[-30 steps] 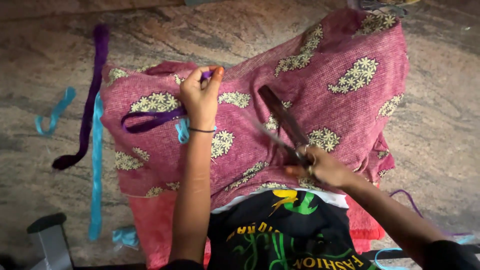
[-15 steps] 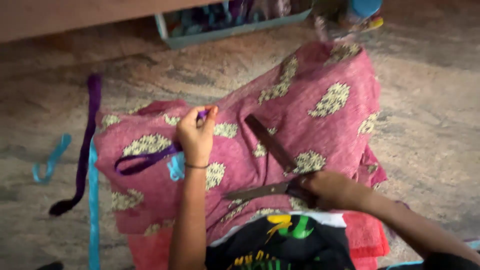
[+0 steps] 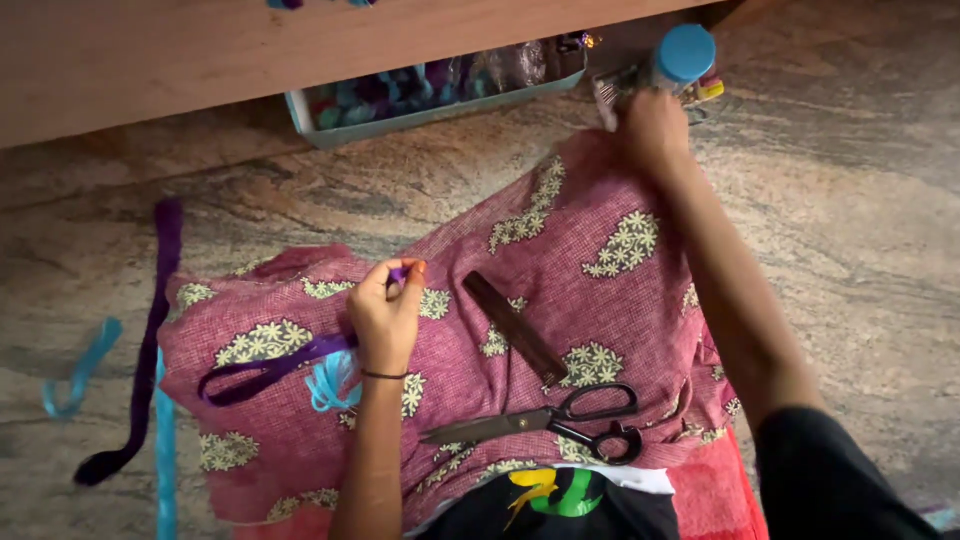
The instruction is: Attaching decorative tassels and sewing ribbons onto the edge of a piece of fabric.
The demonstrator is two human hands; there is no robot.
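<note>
Black-handled scissors (image 3: pixel 560 420) and a dark comb (image 3: pixel 515 328) are laid on the patterned pink cloth (image 3: pixel 600 250); a teal tray (image 3: pixel 440 100) is placed beyond.

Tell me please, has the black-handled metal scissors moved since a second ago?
Yes. The black-handled metal scissors left the right hand and now lie on the pink patterned cloth.

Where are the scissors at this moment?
In the head view, the scissors lie on the pink patterned cloth, lower centre, just below the dark ruler, with neither hand on them.

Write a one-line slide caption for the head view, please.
Left hand pinches purple ribbon on pink cloth; right hand reaches far; scissors lie idle.
</note>
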